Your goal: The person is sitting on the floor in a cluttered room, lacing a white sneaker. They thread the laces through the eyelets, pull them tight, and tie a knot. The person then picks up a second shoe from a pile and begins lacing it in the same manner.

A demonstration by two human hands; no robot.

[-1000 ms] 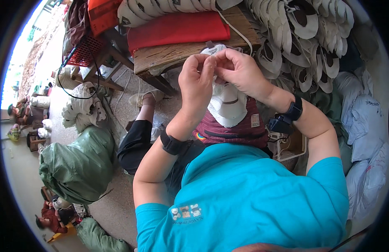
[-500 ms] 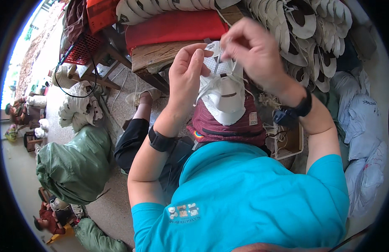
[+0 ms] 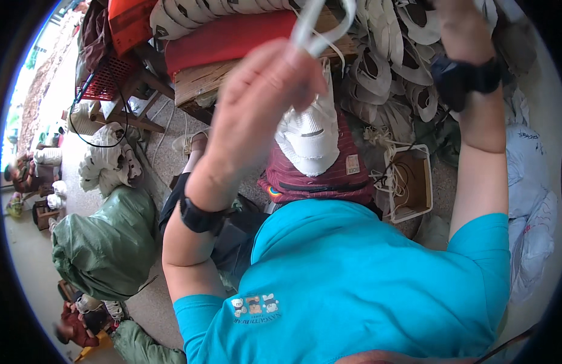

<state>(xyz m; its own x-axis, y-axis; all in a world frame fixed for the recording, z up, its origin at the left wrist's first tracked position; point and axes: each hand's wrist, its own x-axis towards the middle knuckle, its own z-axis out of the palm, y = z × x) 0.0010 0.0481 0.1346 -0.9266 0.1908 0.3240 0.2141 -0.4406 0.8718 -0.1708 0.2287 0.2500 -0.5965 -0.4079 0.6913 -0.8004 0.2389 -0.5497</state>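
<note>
A white shoe upper (image 3: 311,141) lies toe-end toward me on the maroon striped cloth (image 3: 350,162) over my lap. My left hand (image 3: 272,91), smeared by motion, is raised over its left side with the fingers closed. From that hand a white shoelace (image 3: 317,41) rises in a loop past the top edge. My right hand (image 3: 463,27) is far up at the top right, near the hanging shoe uppers (image 3: 423,24). Its fingers are blurred and partly cut off by the frame, so what they hold is hidden. The upper's far end is partly behind my left hand.
Ahead stands a wooden bench (image 3: 202,79) bearing a red roll (image 3: 232,43) and a row of white uppers (image 3: 214,13). A white bin (image 3: 429,182) with pale laces is right of my lap. Green sacks (image 3: 105,242) and other people (image 3: 77,318) are at left.
My hands were close together over the upper, fingers at its lacing. They have spread apart: the right swung far up and right, the left rose slightly with the shoelace.
</note>
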